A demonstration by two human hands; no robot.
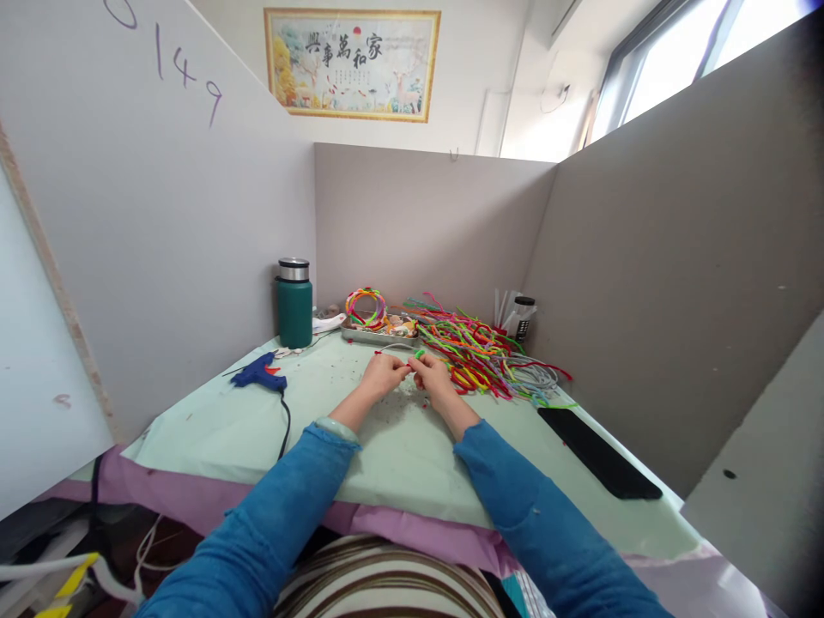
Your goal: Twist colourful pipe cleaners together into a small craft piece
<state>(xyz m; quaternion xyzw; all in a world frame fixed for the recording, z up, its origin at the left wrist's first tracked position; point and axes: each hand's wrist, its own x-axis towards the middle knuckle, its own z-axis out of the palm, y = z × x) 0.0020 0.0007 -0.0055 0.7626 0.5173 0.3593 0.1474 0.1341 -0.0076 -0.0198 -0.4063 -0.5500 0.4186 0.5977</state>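
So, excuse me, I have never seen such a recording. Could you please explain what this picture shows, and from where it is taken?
Of course. There is no machine here: a person works with bare hands, wearing blue sleeves. The one camera sits on their head, looking forward and down.

The left hand and right hand are close together, pinching a thin pale strand with a green bit on it; finer detail is too small to tell.

On the pale green table cover, a blue glue gun and green bottle stand at left. Behind the hands are a metal tray and colourful fuzzy stems.
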